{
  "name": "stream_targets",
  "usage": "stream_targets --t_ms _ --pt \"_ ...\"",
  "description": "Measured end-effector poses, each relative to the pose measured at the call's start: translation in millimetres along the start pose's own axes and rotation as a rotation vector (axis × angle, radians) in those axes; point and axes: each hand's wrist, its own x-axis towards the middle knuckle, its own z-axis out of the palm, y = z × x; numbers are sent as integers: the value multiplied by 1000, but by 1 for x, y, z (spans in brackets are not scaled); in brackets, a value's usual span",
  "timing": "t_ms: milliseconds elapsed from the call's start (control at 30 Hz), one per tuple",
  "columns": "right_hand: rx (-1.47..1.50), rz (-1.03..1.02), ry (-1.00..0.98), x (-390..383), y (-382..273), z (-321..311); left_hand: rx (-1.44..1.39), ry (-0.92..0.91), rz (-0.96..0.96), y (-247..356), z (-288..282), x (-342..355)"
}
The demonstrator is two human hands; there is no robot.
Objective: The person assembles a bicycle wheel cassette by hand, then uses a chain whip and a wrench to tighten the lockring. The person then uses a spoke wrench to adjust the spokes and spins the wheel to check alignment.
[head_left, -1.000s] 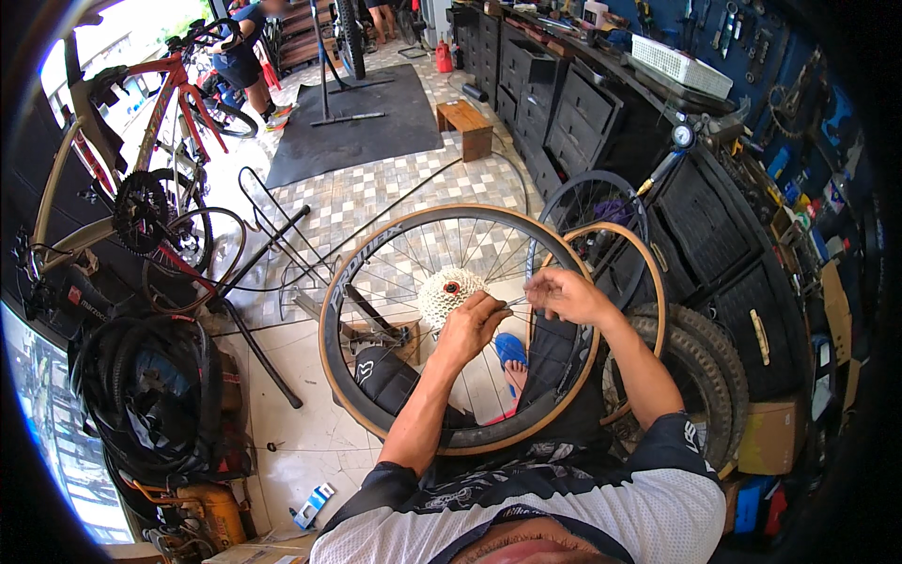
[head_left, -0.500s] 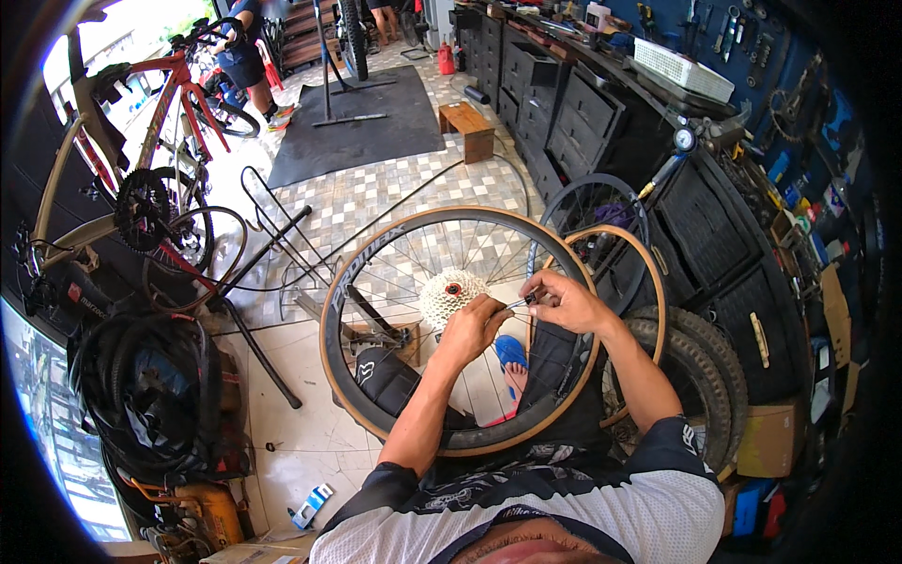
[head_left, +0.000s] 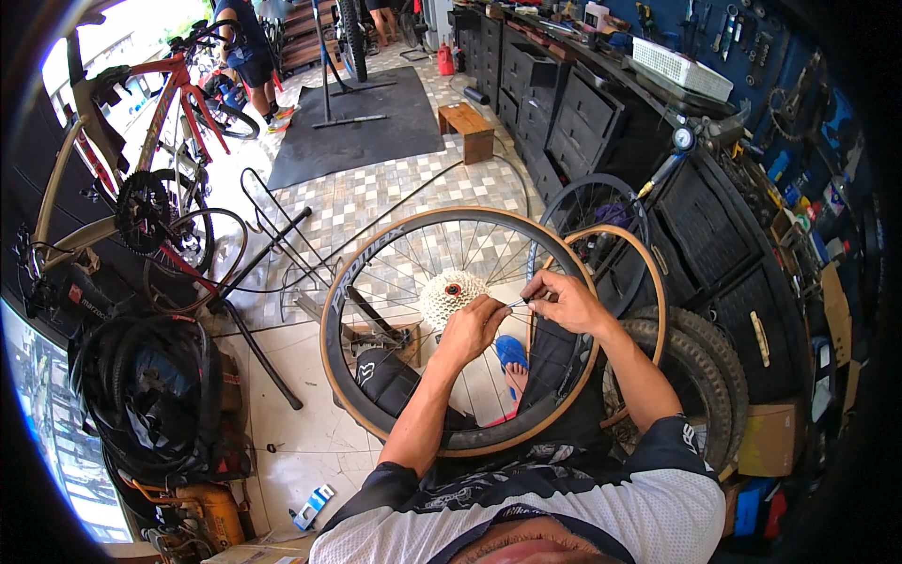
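Observation:
A bicycle wheel (head_left: 349, 282) with a tan-edged tyre and a silver cassette (head_left: 451, 293) at its hub stands upright across my lap. My left hand (head_left: 472, 329) sits over the spokes just below the cassette, fingers pinched at a spoke. My right hand (head_left: 562, 299) is at the wheel's right side, pinching a small thin metal tool (head_left: 520, 303) whose tip meets my left fingers. My foot in a blue sandal (head_left: 512, 355) shows through the spokes.
A second tan-walled wheel (head_left: 648, 282) and a knobbly tyre (head_left: 705, 376) lean at my right, by dark drawer cabinets (head_left: 573, 113). Bicycles (head_left: 141, 150) and a black stand (head_left: 263, 273) crowd the left, with coiled tyres (head_left: 141, 395). A person stands far back.
My right hand has slid down and left along the rim toward my left hand, so both now meet near the cassette. The wheel has stayed put.

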Motion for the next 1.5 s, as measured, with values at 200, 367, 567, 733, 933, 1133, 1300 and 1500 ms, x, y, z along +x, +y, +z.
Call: stream_targets --t_ms 200,367,567,733,933,1133,1300,1500 --pt "184 182 34 1 -9 11 8 4 6 -2 1 -2" --pt "-57 384 -86 8 -1 5 26 -1 5 -1 2 -1" --pt "55 -23 -53 4 -10 6 -7 17 -6 -5 1 -2" --pt "321 14 -53 3 -19 10 22 -19 -30 -2 0 -2" --pt "-125 375 -97 14 -3 4 11 -18 6 -3 3 -1" --pt "41 8 -42 8 -15 9 -13 3 -20 -8 -1 -5" --pt "-23 -297 -45 7 4 6 5 -61 -42 -8 0 -3" --pt "-107 306 -60 14 -6 7 34 -49 -18 -5 2 -2"
